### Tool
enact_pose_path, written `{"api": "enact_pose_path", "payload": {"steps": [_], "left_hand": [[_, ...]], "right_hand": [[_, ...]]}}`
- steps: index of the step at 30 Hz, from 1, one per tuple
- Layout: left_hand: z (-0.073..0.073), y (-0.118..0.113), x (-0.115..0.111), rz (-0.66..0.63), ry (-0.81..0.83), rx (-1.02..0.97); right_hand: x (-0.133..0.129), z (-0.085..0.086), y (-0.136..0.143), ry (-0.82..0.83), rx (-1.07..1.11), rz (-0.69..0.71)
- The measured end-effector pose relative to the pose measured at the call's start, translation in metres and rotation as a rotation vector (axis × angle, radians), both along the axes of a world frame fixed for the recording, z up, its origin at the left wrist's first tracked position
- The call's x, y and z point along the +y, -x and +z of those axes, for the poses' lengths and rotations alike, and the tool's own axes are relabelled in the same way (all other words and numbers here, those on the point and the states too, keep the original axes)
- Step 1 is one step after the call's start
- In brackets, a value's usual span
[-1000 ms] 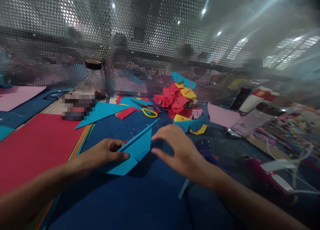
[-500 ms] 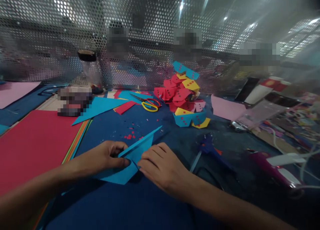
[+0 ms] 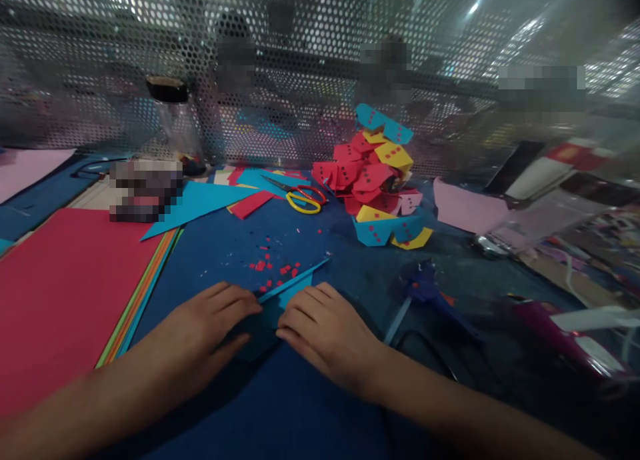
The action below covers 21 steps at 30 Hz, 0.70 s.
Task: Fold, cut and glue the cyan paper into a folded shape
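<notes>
A folded blue paper (image 3: 299,288) lies on the dark blue table between my hands, its narrow folded strip slanting up to the right. My left hand (image 3: 215,327) rests at the paper's left end, fingertips on the fold and thumb apart from the fingers. My right hand (image 3: 325,333) has its fingers bent together on the paper's right part, thumb tucked by the lower edge. Much of the sheet is hidden under both hands or in shadow. Small red paper bits (image 3: 285,270) are scattered just beyond the fold.
Yellow-and-red scissors (image 3: 303,202) and blue paper (image 3: 195,203) lie further back. A pile of folded red, yellow and blue pieces (image 3: 367,180) stands behind. Red sheets (image 3: 55,293) are at left, a blue glue gun (image 3: 425,293) at right, a jar (image 3: 180,130) at back left.
My left hand has turned palm down over the paper, its thumb no longer on top. The paper's raised part has come down flatter. The camera view has shifted slightly.
</notes>
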<state>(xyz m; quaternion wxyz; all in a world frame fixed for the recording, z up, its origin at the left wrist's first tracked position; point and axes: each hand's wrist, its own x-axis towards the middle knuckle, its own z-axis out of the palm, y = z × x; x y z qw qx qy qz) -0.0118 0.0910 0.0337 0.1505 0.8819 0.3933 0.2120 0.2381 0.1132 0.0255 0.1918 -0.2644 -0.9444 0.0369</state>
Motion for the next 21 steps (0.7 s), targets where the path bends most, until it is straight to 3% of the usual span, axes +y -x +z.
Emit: {"api": "enact_pose_path", "payload": {"steps": [9,13,21], "left_hand": [[-0.015,-0.001,-0.023,-0.018,-0.259,0.142],[-0.013,-0.004,-0.023,-0.036,-0.303,0.178],[-0.015,-0.006,-0.024,0.001,-0.293,0.214]], "right_hand": [[-0.004,0.001,0.003,0.231,0.076,-0.136],[-0.005,0.003,0.005,0.333,0.125,-0.192],[-0.006,0.005,0.006,0.349,0.145,-0.209]]}}
